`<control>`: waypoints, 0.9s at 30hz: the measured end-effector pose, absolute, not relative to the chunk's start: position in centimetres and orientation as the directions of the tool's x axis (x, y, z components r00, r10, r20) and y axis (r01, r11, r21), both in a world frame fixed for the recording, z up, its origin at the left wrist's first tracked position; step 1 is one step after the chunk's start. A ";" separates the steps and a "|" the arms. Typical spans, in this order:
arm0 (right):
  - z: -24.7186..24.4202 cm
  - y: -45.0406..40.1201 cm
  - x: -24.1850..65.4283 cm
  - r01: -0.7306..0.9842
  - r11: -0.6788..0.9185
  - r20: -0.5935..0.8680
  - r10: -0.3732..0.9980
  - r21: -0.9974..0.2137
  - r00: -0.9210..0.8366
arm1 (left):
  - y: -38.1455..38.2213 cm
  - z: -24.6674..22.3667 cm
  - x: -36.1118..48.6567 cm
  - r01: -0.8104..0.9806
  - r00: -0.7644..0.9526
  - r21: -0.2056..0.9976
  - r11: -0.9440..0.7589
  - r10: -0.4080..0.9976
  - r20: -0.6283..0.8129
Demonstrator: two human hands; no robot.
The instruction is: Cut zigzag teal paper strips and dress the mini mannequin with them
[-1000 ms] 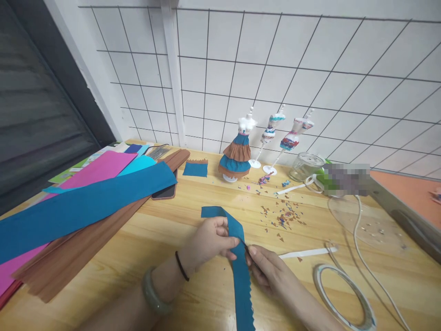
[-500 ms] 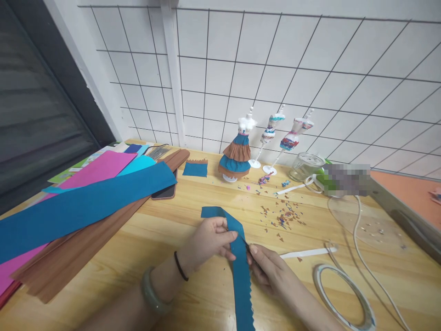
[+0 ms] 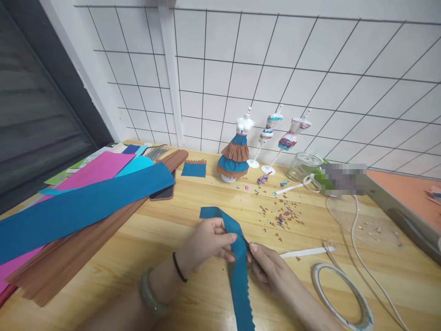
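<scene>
A long blue strip (image 3: 241, 287) runs from the table's middle down past the lower edge of the view, its right side cut in zigzags. My left hand (image 3: 215, 239) pinches it near a bend, thumb on top. On the strip's right side, my right hand (image 3: 267, 266) is closed on a dark, thin tool (image 3: 248, 246), probably scissors, whose tip touches the strip's edge. Most of the tool is hidden by the fingers. Small brown and blue scraps (image 3: 284, 218) lie beyond my right hand.
Three small mannequins stand by the wall, one in a tiered skirt (image 3: 234, 154). Layered fabric (image 3: 86, 207) and a phone (image 3: 163, 192) lie left. To the right are a glass jar (image 3: 305, 166), a tape roll (image 3: 342, 294), a white cable (image 3: 361, 257) and a white strip (image 3: 306, 252).
The lower part of the blue strip has shifted slightly and curves more below my hands. Both hands keep nearly the same place and hold; the whole view has moved a little.
</scene>
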State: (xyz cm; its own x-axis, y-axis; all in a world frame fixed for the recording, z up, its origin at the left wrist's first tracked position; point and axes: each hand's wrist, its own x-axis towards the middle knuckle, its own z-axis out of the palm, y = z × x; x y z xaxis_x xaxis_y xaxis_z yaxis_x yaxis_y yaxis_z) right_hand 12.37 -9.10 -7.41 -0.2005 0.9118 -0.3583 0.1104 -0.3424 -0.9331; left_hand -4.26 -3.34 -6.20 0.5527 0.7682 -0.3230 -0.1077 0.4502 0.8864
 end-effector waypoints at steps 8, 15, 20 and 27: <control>-7.7 -9.1 12.6 0.131 -0.337 -0.356 0.918 -0.933 -0.177 | -3.4 -6.0 -4.1 -0.080 0.522 0.886 0.456 0.777 -0.353; -7.7 -8.9 12.5 0.108 -0.340 -0.354 0.921 -0.934 -0.164 | -3.4 -6.0 -4.1 -0.040 0.535 0.892 0.450 0.764 -0.361; -7.3 -8.9 12.3 0.137 -0.316 -0.335 0.931 -0.939 -0.148 | -3.5 -6.2 -4.1 -0.018 0.515 0.886 0.463 0.764 -0.388; -7.7 -8.9 12.4 0.102 -0.304 -0.316 0.939 -0.947 -0.138 | -3.5 -6.4 -4.2 -0.028 0.528 0.890 0.455 0.763 -0.374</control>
